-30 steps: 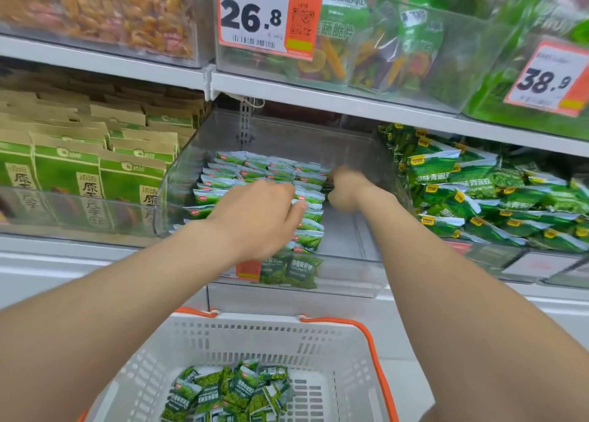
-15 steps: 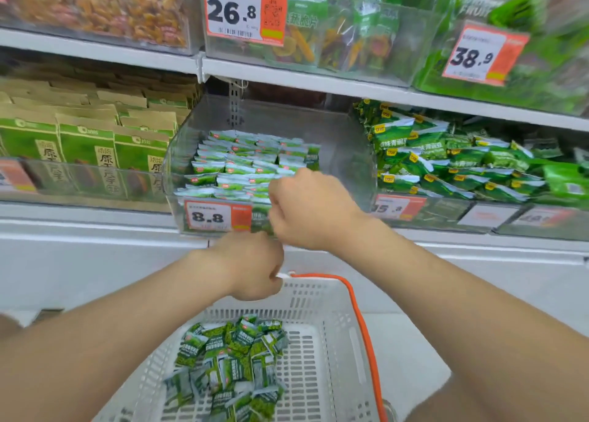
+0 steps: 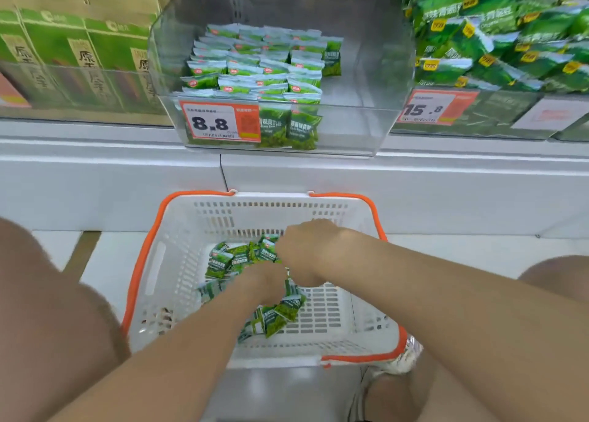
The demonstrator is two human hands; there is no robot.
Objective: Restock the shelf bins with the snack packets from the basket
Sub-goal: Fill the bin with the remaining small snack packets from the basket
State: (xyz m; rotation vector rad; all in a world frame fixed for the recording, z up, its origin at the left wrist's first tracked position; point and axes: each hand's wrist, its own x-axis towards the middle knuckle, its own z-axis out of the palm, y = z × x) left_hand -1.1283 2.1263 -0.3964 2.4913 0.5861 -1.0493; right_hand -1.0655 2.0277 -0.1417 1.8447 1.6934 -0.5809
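Small green snack packets [image 3: 229, 260] lie in a loose pile inside the white basket [image 3: 331, 322] with orange handles on the floor. My left hand [image 3: 264, 283] is down in the pile, fingers curled around a few packets [image 3: 291, 303]. My right hand [image 3: 307, 251] hovers just behind it, knuckles up, fingertips against the far packets; its grip is hidden. Above, the clear shelf bin [image 3: 353, 125] with the 8.8 price tag [image 3: 220, 123] holds neat rows of the same packets [image 3: 255, 67] on its left side.
Green cartons [image 3: 79, 55] fill the bin to the left, and larger green bags [image 3: 497, 39] fill the bin to the right above a 15.8 tag. A white shelf base [image 3: 111, 179] runs behind the basket. My knees flank the basket, and a shoe [image 3: 398, 361] sits by its right corner.
Both hands have dropped from the shelf bin down into the basket. The view has tilted downward and moved closer to the basket.
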